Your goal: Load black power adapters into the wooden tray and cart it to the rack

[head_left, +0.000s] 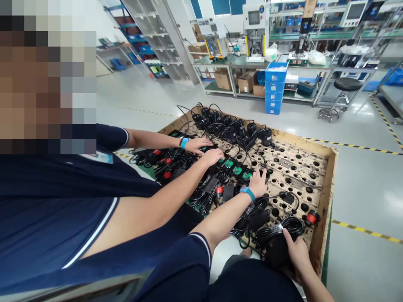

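My left hand (pixel 258 184), with a blue band at the wrist, reaches to the right end of a row of black housings with round green circuit boards (pixel 247 176). Its fingers close around a small dark part (pixel 262 172), mostly covered by the hand. At the near right corner, my right hand (pixel 296 251) grips a bundle of coiled black cable (pixel 291 225), thumb on top; its other fingers are largely hidden. A black plug with a red ring (pixel 311 218) lies just beyond this bundle. Other coiled cables (pixel 206 197) lie along the near side.
A wooden-rimmed tray (pixel 329 184) with a perforated bed carries everything. Black round units with cords (pixel 231 128) crowd its far side. At my left, a co-worker's two hands (pixel 212 157) work over the same row. Blue crates (pixel 273 88) and a stool (pixel 346 86) stand beyond.
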Demonstrator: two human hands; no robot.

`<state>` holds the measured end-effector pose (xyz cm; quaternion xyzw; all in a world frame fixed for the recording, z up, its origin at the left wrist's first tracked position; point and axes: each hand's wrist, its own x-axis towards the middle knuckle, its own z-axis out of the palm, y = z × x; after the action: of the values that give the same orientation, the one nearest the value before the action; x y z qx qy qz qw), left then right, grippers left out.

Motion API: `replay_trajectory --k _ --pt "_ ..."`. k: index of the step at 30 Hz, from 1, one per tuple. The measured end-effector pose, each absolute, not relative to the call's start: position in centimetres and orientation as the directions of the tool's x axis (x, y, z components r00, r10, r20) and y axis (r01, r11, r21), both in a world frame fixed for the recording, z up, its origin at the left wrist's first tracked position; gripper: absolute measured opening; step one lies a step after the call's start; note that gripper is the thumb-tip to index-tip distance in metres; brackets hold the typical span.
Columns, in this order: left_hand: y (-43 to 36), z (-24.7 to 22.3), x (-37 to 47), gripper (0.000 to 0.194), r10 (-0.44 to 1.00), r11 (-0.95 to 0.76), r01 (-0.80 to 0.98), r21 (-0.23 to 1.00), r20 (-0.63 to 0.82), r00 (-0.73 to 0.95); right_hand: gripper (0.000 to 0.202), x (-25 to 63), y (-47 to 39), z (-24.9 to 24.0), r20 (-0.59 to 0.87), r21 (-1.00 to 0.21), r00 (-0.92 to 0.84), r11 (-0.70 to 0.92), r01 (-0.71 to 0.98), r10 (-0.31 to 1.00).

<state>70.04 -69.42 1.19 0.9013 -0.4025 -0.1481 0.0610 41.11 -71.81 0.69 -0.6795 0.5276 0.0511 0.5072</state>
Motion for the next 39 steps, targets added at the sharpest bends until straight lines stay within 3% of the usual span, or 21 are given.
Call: replay_trajectory --k 4,7,9,11,16,21,24,27,30,34,39 --pt "-69.5 0.1 70.2 0.081 -0.748 -0.659 -0.734 0.162 -0.246 0.617 0.044 39.8 -73.3 3.0 -0.487 -0.429 0.544 -0.355 -0.831 -0.683" --pt "-70.0 -0.4 70.6 0.088 -0.773 -0.624 -0.769 0.14 -0.26 0.579 0.056 41.1 -73.9 5.1 -0.259 -0.443 0.702 -0.564 -0.697 -0.664" --pt "-69.9 -0.5 71.3 0.088 -0.777 -0.621 -0.76 0.191 -0.277 0.565 0.066 43.2 -73.6 5.8 -0.125 -0.469 0.823 -0.698 -0.541 -0.554" --pt "-69.3 -0.4 72.0 0.085 -0.76 -0.646 -0.72 0.255 -0.306 0.573 0.074 45.6 -72.6 5.7 -0.119 -0.48 0.905 -0.774 -0.412 -0.408" --pt "-66.7 -0.2 72.9 0.078 -0.779 -0.626 -0.715 0.311 -0.282 0.559 0.103 48.9 -70.4 4.5 -0.345 -0.484 0.913 -0.791 -0.373 -0.219" --pt "-66.0 -0.5 72.4 0.078 -0.789 -0.614 -0.738 0.279 -0.218 0.574 0.072 47.2 -72.0 4.2 -0.358 -0.538 0.922 -0.774 -0.334 -0.148" --pt "-66.2 -0.6 72.0 0.078 -0.783 -0.622 -0.736 0.266 -0.213 0.585 0.075 45.9 -72.9 4.1 -0.333 -0.568 0.939 -0.776 -0.275 -0.088" --pt "-66.4 -0.1 71.7 0.079 -0.769 -0.639 -0.724 0.258 -0.222 0.599 0.079 45.3 -73.6 4.1 -0.269 -0.563 0.955 -0.784 -0.261 -0.125" --pt "-65.9 1.4 71.1 0.082 -0.746 -0.666 -0.686 0.293 -0.25 0.617 0.069 45.1 -75.3 4.2 -0.18 -0.477 0.951 -0.823 -0.307 -0.25" --pt "-62.7 4.8 68.7 0.082 -0.784 -0.614 -0.665 0.425 -0.236 0.574 0.054 44.3 -78.6 4.7 -0.173 -0.231 0.899 -0.871 -0.434 -0.403" --pt "-53.9 7.7 62.0 0.063 -0.77 -0.54 -0.539 0.646 -0.12 0.626 0.049 43.1 -80.8 5.2 -0.368 -0.104 0.893 -0.944 -0.315 -0.257"
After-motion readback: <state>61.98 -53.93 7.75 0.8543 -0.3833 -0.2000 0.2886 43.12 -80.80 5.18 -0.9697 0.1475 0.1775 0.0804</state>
